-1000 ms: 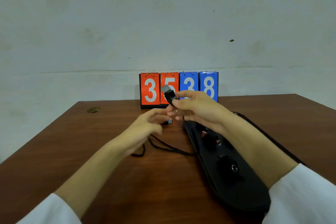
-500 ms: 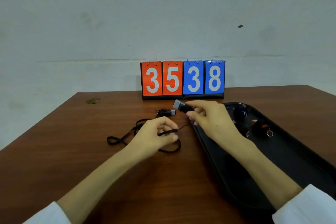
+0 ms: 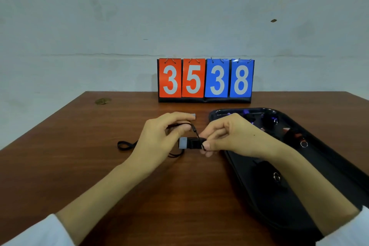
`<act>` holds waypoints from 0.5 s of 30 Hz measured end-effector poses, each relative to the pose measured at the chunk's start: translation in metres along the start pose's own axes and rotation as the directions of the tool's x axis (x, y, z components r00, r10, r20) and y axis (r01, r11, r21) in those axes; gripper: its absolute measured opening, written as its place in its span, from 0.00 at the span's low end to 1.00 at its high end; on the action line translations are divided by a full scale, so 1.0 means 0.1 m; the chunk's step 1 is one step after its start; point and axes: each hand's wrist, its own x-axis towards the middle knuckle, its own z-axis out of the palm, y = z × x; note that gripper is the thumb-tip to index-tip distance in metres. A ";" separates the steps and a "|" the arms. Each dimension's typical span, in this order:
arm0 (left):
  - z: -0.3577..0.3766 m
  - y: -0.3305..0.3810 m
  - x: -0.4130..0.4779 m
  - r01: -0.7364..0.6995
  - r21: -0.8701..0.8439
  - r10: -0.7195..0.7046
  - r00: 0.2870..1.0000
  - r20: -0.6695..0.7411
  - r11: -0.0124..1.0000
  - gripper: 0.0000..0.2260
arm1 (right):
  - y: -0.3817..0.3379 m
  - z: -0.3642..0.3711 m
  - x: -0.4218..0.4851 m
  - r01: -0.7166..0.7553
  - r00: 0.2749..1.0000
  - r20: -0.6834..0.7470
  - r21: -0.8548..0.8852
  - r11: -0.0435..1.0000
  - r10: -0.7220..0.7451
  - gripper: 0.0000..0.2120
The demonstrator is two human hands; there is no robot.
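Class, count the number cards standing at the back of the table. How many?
4, side by side: orange 3 leftmost, orange 5, blue 3, blue 8 rightmost. More may lie hidden behind these.

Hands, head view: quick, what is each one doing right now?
Left hand: closed, pinching the black lanyard cord.
Right hand: closed, pinching the end of the small black device with the grey cap.

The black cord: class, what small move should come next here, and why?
Probably the left hand draws the cord taut, away from the grey-capped stick. The right hand pinches the stick's end, where the cord loops, and slack lies on the table.
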 end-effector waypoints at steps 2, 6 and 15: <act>0.00 0.06 0.01 0.083 -0.107 -0.084 0.997 0.001 0.991 0.11 | -0.01 -0.01 -0.01 0.004 1.000 -0.002 0.055 0.998 -0.004 0.07; 0.01 0.08 0.00 0.195 -0.193 -0.195 0.981 0.017 0.962 0.10 | -0.05 -0.02 -0.03 0.024 1.000 -0.013 0.170 0.985 -0.022 0.06; 0.13 0.15 -0.09 0.338 -0.413 -0.295 0.941 0.165 0.846 0.08 | -0.05 0.03 -0.01 0.134 0.958 -0.283 0.313 0.940 -0.043 0.08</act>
